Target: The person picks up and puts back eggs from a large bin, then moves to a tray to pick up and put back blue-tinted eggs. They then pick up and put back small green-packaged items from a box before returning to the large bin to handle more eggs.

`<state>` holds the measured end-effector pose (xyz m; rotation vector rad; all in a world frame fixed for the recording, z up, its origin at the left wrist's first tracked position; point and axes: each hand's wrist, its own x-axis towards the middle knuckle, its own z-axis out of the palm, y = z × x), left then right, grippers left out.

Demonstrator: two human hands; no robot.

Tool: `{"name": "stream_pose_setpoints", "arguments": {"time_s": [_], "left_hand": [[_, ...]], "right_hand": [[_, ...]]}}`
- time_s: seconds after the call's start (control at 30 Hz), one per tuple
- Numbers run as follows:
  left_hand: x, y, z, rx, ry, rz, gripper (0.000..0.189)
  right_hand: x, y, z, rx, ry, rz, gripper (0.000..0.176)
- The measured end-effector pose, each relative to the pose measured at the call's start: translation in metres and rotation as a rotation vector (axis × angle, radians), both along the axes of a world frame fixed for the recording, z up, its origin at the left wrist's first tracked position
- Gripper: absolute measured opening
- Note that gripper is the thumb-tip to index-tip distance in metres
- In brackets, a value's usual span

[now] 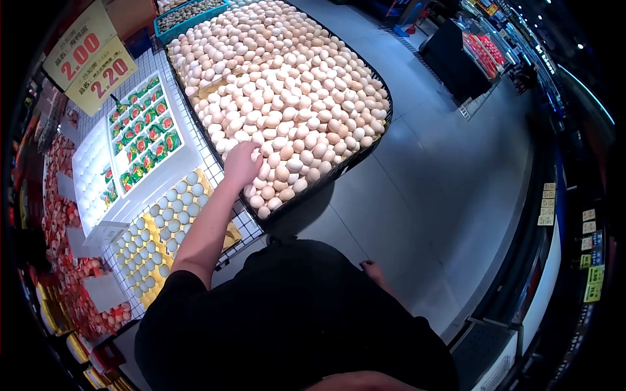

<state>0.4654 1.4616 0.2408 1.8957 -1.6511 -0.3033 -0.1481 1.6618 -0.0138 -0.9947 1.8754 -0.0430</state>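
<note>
My left hand (242, 161) reaches down onto the near left part of a large heap of pale brown and cream eggs (306, 111). Its fingers are curled, and an egg (255, 155) shows at the fingertips. More loose eggs press close around the hand. A black crate (355, 159) holds the heap. My right hand (373, 269) hangs low beside my body, over the floor and away from the eggs. It is small and dark in view, so its fingers cannot be made out clearly.
Left of the crate, bluish eggs (168, 214) sit in yellow trays on a wire-grid stand. Beyond them are a white foam box (171, 151) of green-and-red packets and yellow price signs (88, 57). A teal basket (179, 25) stands behind. Grey floor (417, 195) lies right; shelves line the far right.
</note>
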Motion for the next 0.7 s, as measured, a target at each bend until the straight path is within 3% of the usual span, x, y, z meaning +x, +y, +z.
{"name": "stream_pose_setpoints", "arguments": {"time_s": [0.3,0.43,0.5,0.53,0.7], "left_hand": [[0.003,-0.125,-0.028,-0.021,-0.181,-0.164,0.041],[0.000,-0.152,-0.029,0.189,-0.330,-0.153,0.044],[0.003,-0.160,-0.038,0.165,-0.404,-0.145,0.029],[0.003,-0.164,-0.041,0.191,-0.413,-0.147,0.033],[-0.027,-0.168,-0.010,0.354,-0.406,-0.066,0.045]], "right_hand": [[0.014,0.016,-0.001,0.021,0.093,0.119,0.054],[-0.012,0.035,0.016,0.196,0.054,-0.060,0.055],[-0.076,0.066,-0.090,0.185,0.046,0.028,0.052],[-0.093,0.073,-0.111,0.178,0.042,0.072,0.051],[-0.147,0.048,-0.129,0.177,0.035,0.075,0.050]]}}
